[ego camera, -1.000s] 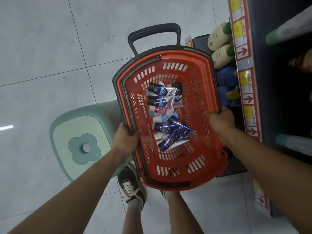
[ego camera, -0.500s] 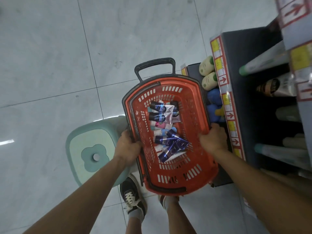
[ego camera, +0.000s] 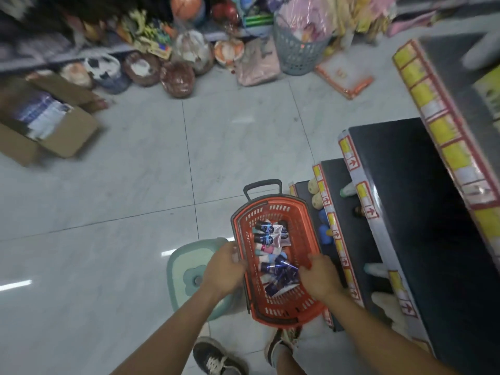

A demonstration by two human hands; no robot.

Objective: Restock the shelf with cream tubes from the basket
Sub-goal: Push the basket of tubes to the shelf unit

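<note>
An orange-red shopping basket [ego camera: 307, 226] with a dark rim and a black pull handle sits low in front of me, partly over a mint-green stool. Several cream tubes [ego camera: 267, 240], dark blue, silver and pink, lie in a heap on its bottom. My left hand [ego camera: 224, 269] grips the basket's left rim. My right hand [ego camera: 322, 277] clasps the right rim, its fingers curled over the edge close to the nearest tubes. The dark shelf [ego camera: 400, 201] with yellow and red price strips rises in steps along the right.
The mint-green stool [ego camera: 186, 266] stands left of the basket. Cream and blue bottles [ego camera: 316, 201] fill the lowest shelf. An open cardboard box [ego camera: 54, 136] lies far left. A grey mesh bin [ego camera: 297, 52] and piled goods line the far wall. My shoes are below.
My view has risen and tilted up, so the basket looks smaller and lower and the far aisle shows. Both hands stay on the rim; the right one has slid inward.
</note>
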